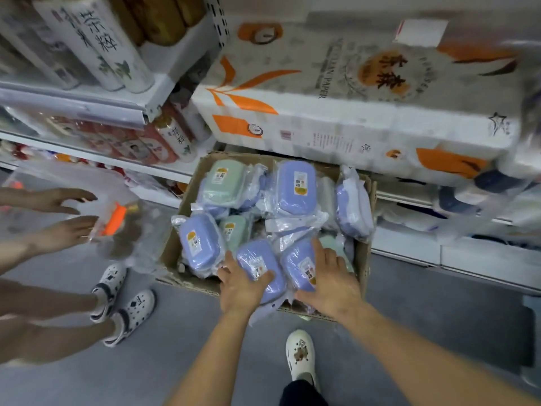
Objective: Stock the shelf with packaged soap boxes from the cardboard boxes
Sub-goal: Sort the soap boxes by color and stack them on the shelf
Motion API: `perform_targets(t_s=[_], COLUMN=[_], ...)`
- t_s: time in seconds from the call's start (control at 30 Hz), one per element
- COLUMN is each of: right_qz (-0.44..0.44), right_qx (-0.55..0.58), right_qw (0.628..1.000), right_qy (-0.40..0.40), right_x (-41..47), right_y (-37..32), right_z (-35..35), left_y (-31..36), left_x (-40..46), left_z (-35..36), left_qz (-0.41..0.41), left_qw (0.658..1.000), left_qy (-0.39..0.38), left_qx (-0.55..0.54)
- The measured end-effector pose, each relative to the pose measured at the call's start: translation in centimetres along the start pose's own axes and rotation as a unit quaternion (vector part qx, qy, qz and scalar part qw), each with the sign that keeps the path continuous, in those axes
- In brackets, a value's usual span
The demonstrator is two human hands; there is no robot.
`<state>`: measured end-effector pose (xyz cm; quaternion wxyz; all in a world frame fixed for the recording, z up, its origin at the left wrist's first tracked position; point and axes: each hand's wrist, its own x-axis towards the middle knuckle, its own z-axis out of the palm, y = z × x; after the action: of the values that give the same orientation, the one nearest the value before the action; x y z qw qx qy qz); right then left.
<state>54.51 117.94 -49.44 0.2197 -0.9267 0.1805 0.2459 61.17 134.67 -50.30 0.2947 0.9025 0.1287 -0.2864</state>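
Two bare forearms reach from the near edge down to an open cardboard box (363, 259) on the grey floor (439, 332). At the box's near side, the left hand (238, 288) curls its fingers and thumb round a purple plastic-wrapped soap box (257, 265). Just to its right, the right hand (330, 276) lies on a second purple soap box (301, 266), fingers spread and fairly straight. More wrapped soap boxes, purple and pale green, fill the carton. Beyond it, far and right, big toilet paper packs (351, 92) are stacked. Shelves (87, 104) of goods stand far left, where another person's hands (67, 218) hold clear packaging.
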Motion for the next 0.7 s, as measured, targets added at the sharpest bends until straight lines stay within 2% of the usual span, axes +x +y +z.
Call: perform_targets(t_s=[0.17,0.33,0.47,0.6,0.7], right_qz=[0.006,0.002,-0.021,-0.044,-0.044], right_qx=[-0.013,0.014,0.114,0.217,0.309], right_qw=[1.0,1.0,0.993,0.975,0.948], right_qy=[0.021,0.004,-0.019,0.014,0.059], right_x=[0.6,0.0,-2.2,-6.2,-9.8], right_y=[-0.4,0.8,3.1,7.1,11.5], right_z=[0.6,-0.8,-3.0,-5.9,-8.3], left_y=[0.2,-0.2,0.4,3.2,7.4], left_x=[0.5,0.0,-3.1,-8.8,-12.8], left_z=[2.0,1.1,-0.5,0.4,2.7], left_qz=[-0.034,-0.011,0.006,0.069,0.119], left_qw=[0.991,0.978,0.956,0.942,0.937], left_qy=[0.004,0.005,-0.017,-0.031,-0.054], left_qx=[-0.13,-0.209,-0.294,-0.326,-0.325])
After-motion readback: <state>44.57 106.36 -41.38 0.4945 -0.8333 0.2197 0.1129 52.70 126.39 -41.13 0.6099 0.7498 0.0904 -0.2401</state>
